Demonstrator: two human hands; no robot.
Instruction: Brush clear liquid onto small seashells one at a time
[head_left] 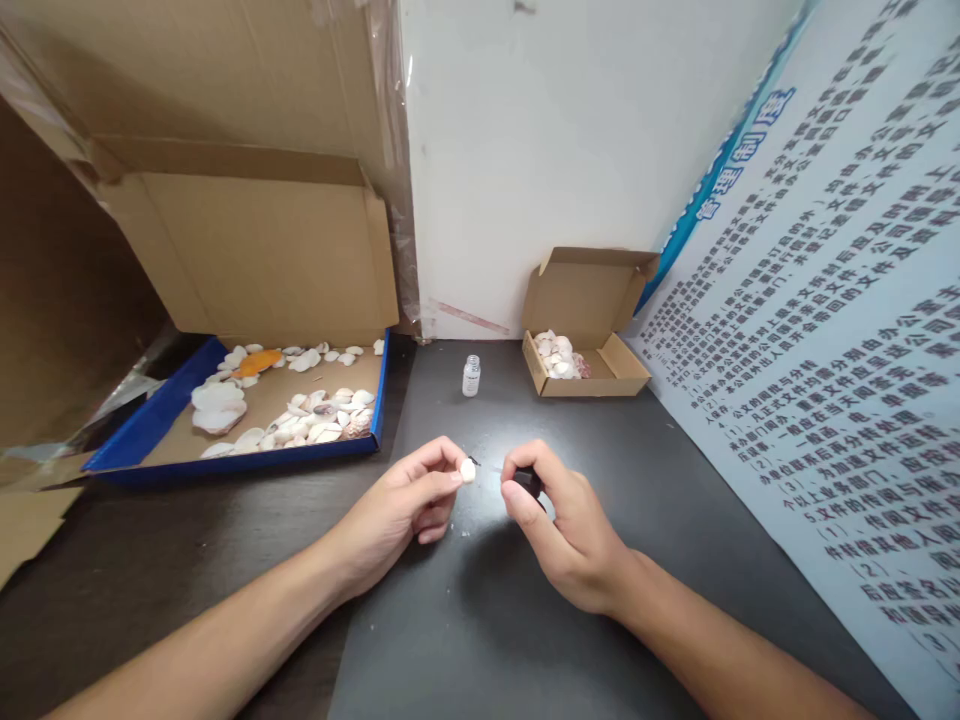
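My left hand (420, 490) pinches a small white shell (468, 470) between thumb and fingertips, above the dark table. A tiny dark bit shows at the shell's upper edge; I cannot make out what it is. Facing it, my right hand (559, 520) grips a black bottle cap (528, 481), with a thin, faint tip pointing left toward the shell. A small gap separates the cap from the shell. Behind both hands stands a small clear bottle (471, 377) with a white label, upright and uncapped.
At the left, an open blue-sided cardboard box (379, 395) holds several shells and an orange one. A smaller brown box (592, 385) at the back right contains more white shells. A white panel (480, 200) closes off the back; a printed poster (825, 400) borders the right.
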